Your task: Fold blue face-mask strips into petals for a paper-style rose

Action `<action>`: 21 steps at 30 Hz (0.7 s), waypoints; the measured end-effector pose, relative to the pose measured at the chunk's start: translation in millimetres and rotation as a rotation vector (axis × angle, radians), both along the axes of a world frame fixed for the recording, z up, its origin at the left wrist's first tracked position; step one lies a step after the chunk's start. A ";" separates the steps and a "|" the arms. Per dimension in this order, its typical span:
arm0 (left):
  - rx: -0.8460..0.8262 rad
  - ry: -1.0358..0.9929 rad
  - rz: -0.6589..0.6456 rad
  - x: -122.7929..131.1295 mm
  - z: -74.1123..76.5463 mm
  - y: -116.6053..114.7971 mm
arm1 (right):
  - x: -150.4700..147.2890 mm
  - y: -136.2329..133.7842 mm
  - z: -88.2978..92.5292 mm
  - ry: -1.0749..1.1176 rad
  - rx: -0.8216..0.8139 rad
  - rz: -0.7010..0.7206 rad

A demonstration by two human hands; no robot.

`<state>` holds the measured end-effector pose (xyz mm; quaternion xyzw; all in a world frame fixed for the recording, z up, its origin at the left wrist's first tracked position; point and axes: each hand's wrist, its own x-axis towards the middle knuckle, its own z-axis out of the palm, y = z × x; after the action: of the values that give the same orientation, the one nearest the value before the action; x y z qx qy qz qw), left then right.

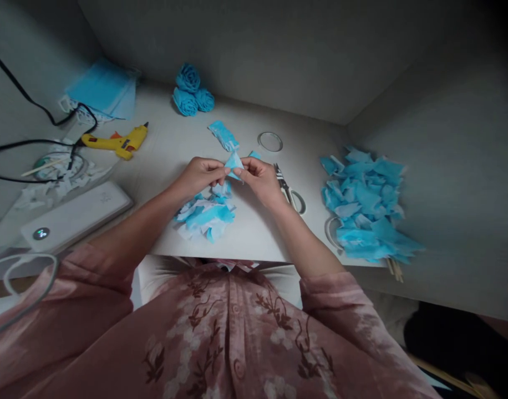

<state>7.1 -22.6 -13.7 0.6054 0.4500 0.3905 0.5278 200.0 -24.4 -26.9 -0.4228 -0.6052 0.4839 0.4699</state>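
Between my two hands, over the middle of the table, is a small blue-and-white piece of mask fabric [234, 163], folded to a point at the top. My left hand [203, 172] pinches its left side with thumb and fingers. On the other side my right hand [259, 176] grips it, thumb in front. A flat blue strip of fabric [223, 135] lies just beyond the hands. Loose blue and white fabric pieces [207, 216] are heaped below my left hand. Beside my right hand rest scissors [289, 188] with pale handles.
Three blue fabric roses [188, 95] sit at the back. Leftward are face masks [102, 88], a yellow glue gun [118, 142], white scraps [62, 172], a white power bank [77, 216] and cables. A clear ring [269, 142] lies centrally. Blue fabric pieces [362, 194] pile up at the right, near wooden sticks [394, 269].
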 end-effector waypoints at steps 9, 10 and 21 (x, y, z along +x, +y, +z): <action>0.039 -0.026 -0.054 0.2 -6.0 -0.3 | -0.4 1.1 0.7 -0.082 0.081 -0.070; 0.019 -0.049 -0.058 0.9 -5.8 -0.5 | -0.2 1.7 0.5 -0.085 0.085 -0.070; 0.044 -0.049 -0.030 -1.0 -1.8 4.6 | -2.7 0.0 2.7 -0.078 0.098 -0.064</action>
<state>6.1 -18.0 -15.6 0.6138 0.4192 0.4069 0.5310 197.2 -24.5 -24.1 -0.4368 -0.6322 0.4219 0.4812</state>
